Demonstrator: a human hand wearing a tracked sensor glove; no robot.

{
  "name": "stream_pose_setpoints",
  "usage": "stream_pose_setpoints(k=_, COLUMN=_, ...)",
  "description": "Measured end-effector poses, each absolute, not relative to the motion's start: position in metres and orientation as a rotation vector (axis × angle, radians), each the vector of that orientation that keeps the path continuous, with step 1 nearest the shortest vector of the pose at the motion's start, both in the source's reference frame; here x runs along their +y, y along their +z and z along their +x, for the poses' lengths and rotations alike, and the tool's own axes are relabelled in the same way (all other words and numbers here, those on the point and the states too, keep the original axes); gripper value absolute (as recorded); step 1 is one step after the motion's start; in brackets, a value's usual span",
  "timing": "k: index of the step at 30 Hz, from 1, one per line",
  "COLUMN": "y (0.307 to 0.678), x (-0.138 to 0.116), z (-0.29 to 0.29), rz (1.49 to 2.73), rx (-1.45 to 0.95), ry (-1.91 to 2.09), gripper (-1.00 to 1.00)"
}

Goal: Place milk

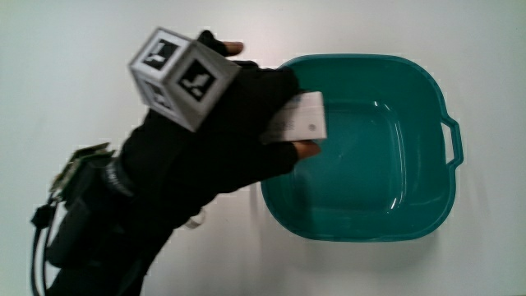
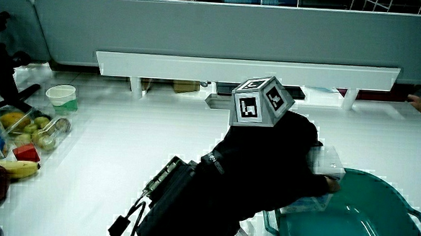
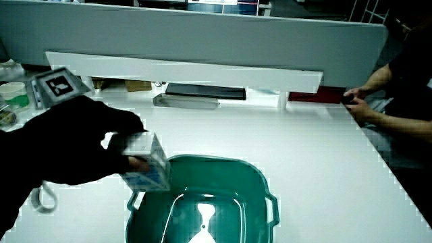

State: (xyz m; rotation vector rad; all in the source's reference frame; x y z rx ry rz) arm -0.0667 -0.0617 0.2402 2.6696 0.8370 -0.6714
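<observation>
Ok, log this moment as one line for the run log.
phase: placing | hand: shut on milk carton | position: over rim of teal basin | carton: not yet released | basin: nothing visible inside

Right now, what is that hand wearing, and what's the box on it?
The hand wears a black glove. A small cube sits on its back, white faces with black square patterns. A dark device is strapped at the forearm, with black cables trailing from it.
</observation>
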Motion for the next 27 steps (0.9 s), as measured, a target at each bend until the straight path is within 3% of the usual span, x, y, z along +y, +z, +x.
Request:
stream_pose_setpoints(k=1, y=0.245, x=-0.061, z=-0.065, rz=2.6, rx=0.701, ry=-0.765, gripper=0.0)
stream_pose_setpoints(k=3, y=0.249, x=-0.062, z=-0.058, rz=2.65, rx=0.813, ry=-0.654, gripper=0.0)
stream_pose_setpoints(k=4, y=0.251, x=-0.061, z=-0.055, rz=2.591, rx=0.769, ry=-0.782, gripper=0.0)
stream_pose_setpoints(k=5, y=0.245, x=-0.062, z=-0.05, rz=2.654, rx=0.915, ry=-0.672, gripper=0.0)
stream_pose_setpoints(k=6, y=0.248, x=-0.06, z=-0.048, rz=2.615, rx=0.814, ry=-0.721, gripper=0.0)
stream_pose_setpoints(k=10, y=0.264, x=-0.06, z=-0.038, rz=2.656, rx=0.904, ry=-0.616, gripper=0.0)
stream_pose_setpoints(k=14, y=0.276, x=-0.058, z=-0.026, rz=2.587, rx=0.937, ry=-0.669, gripper=0.0)
stream_pose_setpoints(k=16, y=0.28, x=-0.055, z=-0.022, rz=2.523, rx=0.832, ry=-0.698, gripper=0.0)
stream_pose_setpoints(k=19, y=0.293, x=-0.054, z=-0.015, rz=2.543, rx=0.884, ry=-0.654, gripper=0.0)
stream_pose_setpoints(k=27, y=0.311, x=-0.047, z=0.0, rz=2.434, rx=0.814, ry=-0.668, gripper=0.0)
